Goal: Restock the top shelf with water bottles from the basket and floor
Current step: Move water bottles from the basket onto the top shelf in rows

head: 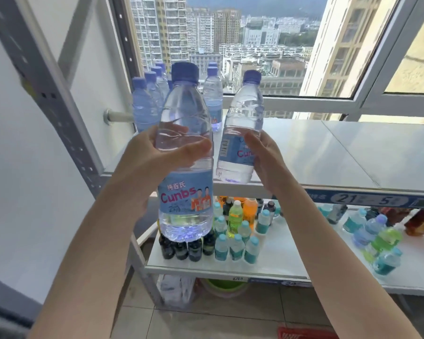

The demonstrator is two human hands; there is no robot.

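Water bottle in the left hand stands close to upright in the air, its blue cap up and its long axis near vertical. It sits near the viewer, in front of the shelf's left end. The blue "Cunbs" label faces the camera. The left hand grips it around the middle, thumb across the front and fingers curled behind.

A second water bottle is held by the right hand, whose thumb and fingers wrap the labelled lower half from the right. This bottle is also cap-up, but its long axis leans, with the cap tipped to the right. Its base is at the near edge of the top shelf; whether it touches the shelf cannot be told.

On the far left of the top shelf stand the shelved bottles, all upright with blue caps, in rows running toward the window.

A price strip runs along the shelf's front edge. The lower shelf carries assorted drinks in green, orange, teal and dark colours; some on the right lie on their sides. Under it, on the floor, is a wrapped pack of bottles beside a green basin.
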